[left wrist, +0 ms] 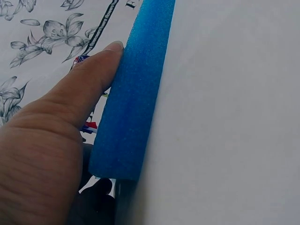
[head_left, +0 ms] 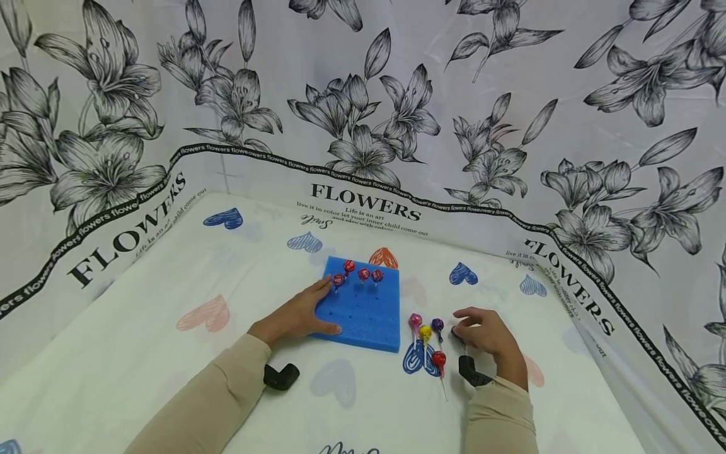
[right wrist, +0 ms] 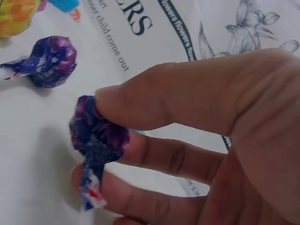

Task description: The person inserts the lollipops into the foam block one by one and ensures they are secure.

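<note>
My left hand (head_left: 300, 315) rests on the left side of a blue foam block (head_left: 368, 325), fingers and thumb spread. The thumb lies by its near edge; the left wrist view shows the thumb against the foam's side. Several red-wrapped lollipops (head_left: 363, 274) stand upright in the block's far part, one right by the left fingertips. To the right of the block, my right hand (head_left: 488, 331) pinches a purple-wrapped lollipop (right wrist: 99, 129) by its head between thumb and fingers, its wrapper tail pointing down in the right wrist view.
Between block and right hand lie loose lollipops: a pink one (head_left: 416, 320), a yellow one (head_left: 425, 334), another purple one (head_left: 437, 325) and a red one (head_left: 439, 359). Small holes dot the foam. A heart-print cloth covers the table, and a flower-print curtain (head_left: 363, 94) hangs behind.
</note>
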The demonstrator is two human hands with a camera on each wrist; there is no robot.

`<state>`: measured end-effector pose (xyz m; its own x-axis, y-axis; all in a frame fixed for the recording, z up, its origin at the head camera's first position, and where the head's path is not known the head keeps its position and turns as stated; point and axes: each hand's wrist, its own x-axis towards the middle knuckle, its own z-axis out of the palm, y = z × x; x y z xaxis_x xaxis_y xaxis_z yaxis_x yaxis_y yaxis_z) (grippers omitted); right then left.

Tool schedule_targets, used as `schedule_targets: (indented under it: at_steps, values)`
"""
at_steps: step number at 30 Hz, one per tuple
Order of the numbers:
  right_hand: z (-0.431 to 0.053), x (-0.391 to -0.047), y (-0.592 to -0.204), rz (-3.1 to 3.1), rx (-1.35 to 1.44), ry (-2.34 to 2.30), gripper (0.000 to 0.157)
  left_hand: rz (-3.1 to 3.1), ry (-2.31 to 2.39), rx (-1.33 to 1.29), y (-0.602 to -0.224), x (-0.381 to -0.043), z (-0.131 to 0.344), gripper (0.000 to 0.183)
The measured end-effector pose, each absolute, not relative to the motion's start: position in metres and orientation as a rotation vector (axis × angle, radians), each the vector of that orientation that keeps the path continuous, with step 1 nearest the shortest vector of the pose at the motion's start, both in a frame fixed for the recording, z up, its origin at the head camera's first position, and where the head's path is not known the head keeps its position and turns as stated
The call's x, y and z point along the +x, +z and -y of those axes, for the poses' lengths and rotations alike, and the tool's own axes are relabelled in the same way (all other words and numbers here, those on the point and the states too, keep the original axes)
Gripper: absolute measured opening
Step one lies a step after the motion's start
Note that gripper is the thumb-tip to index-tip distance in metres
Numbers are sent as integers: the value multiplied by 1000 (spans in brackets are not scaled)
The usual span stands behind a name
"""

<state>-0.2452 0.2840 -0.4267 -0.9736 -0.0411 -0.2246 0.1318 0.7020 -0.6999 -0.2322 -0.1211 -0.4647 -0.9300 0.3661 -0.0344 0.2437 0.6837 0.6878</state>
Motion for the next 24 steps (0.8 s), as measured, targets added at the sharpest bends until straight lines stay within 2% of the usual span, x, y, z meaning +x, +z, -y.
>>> schedule_targets:
  at_steps: [10,18,24]
  values:
    - [-287,-232,-395,-2763,21,-1329,43,-2724,1075,491,-465,-229,121,108]
    - [-281,-220,-369,-2874,-56,-1492,39,-2720,1086,478,-465,-230,121,108]
    - [-274,-209,-356,-2996,-291,-1698,31,-2720,1081,474,-464,-231,121,108]
